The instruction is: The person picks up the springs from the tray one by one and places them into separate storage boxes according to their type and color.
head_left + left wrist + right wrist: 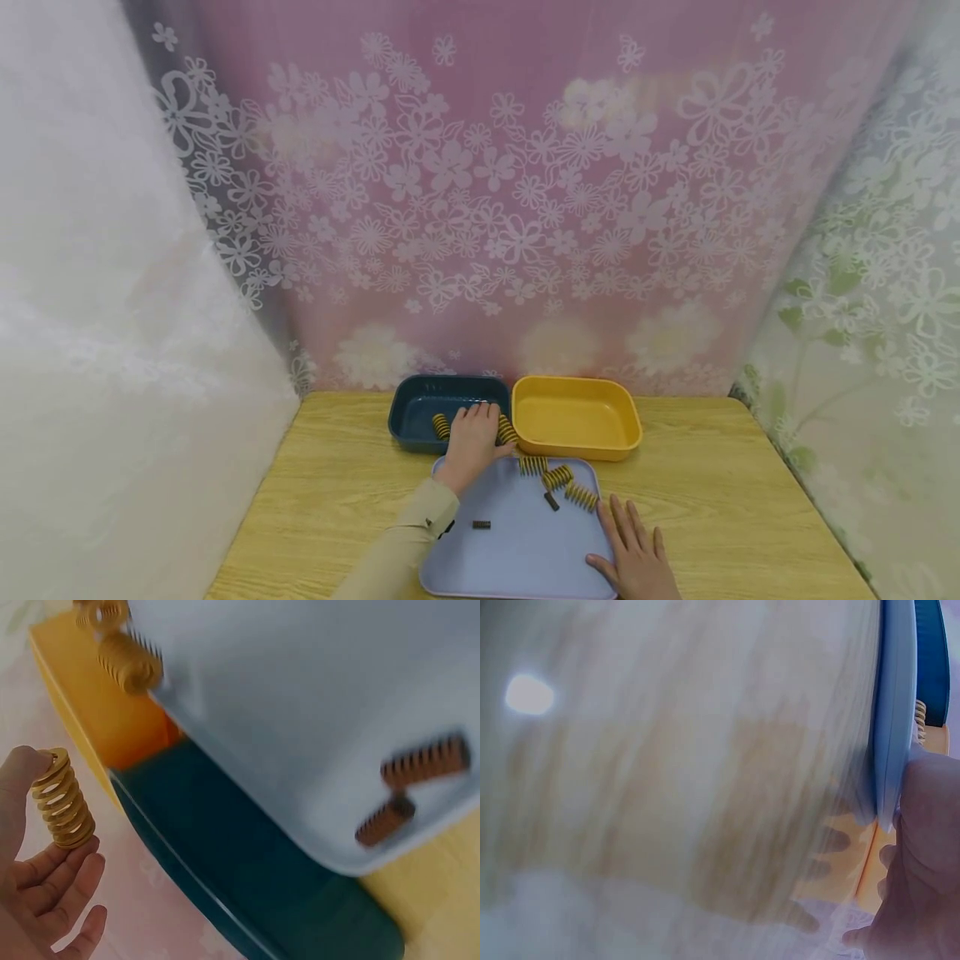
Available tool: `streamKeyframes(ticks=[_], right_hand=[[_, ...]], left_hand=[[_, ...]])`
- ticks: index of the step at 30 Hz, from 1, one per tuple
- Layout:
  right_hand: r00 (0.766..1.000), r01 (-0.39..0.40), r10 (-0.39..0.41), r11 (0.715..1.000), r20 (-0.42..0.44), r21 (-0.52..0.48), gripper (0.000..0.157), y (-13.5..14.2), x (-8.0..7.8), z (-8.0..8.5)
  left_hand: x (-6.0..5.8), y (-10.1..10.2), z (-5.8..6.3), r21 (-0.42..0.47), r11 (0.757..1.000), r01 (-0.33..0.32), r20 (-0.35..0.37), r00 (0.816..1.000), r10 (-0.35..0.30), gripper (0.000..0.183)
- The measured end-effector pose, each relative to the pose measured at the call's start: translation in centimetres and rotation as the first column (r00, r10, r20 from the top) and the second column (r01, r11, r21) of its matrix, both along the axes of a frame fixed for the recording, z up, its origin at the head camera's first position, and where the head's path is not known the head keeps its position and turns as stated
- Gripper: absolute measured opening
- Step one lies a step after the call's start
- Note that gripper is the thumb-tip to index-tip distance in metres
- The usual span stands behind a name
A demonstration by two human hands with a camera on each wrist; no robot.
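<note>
My left hand [471, 443] pinches a yellow coil spring [64, 801] between thumb and fingers, over the near right part of the dark blue bin [402, 417]. Another yellow spring [441, 427] shows inside that bin, left of the hand. On the pale blue tray [517, 567] several yellow springs [557, 477] lie toward the far right corner. A small dark spring [551, 501] lies close to them, and a second small dark spring [482, 525] sits farther left. My right hand [637, 554] rests at the tray's right edge with fingers spread, holding nothing.
A yellow bin [576, 412] stands right beside the dark blue one, behind the tray. All stand on a wood-patterned table [337, 483]. Floral curtains [510, 208] hang behind the table and at both sides.
</note>
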State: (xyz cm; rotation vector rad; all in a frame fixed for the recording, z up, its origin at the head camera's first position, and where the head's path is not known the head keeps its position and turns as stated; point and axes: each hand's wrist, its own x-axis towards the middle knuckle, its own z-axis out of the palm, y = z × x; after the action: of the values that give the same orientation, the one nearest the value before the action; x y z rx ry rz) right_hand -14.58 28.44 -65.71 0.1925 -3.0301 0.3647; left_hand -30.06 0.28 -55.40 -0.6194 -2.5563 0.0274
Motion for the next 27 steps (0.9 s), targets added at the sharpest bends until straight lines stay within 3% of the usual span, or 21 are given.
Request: streamKeyframes(ticks=[6,11,17,23,27], right_hand=[[0.998,0.005,-0.005,1.0,-0.059,0.009,0.086,0.1,0.3,-0.7],[0.997,0.018,-0.017,1.0,-0.075,0.019,0.085,0.0,0.3,-0.8],[0.999,0.026,-0.024,0.999,-0.049,0.031,0.085,0.1,0.3,-0.8],[0.996,0.014,-0.011,0.999,-0.093,0.032,0.083,0.2,0.4,-0.5],[0.996,0.004,-0.002,1.0,-0.087,0.021,0.081,0.0,0.5,-0.1]], left_hand=[[-2.6,-1.1,0.5,0.007,0.998,-0.066,0.09,0.994,0.065,0.07],[-4.3,-1.5,0.7,0.038,0.993,-0.109,0.198,0.975,0.099,0.069],[-5.9,-1.5,0.3,-0.003,0.985,-0.174,0.337,0.927,0.165,0.073],[-6.9,-1.2,-0.5,-0.042,0.979,-0.197,0.409,0.891,0.197,0.072],[-7.5,-1.2,-1.7,-0.078,0.975,-0.207,0.452,0.865,0.219,0.071]])
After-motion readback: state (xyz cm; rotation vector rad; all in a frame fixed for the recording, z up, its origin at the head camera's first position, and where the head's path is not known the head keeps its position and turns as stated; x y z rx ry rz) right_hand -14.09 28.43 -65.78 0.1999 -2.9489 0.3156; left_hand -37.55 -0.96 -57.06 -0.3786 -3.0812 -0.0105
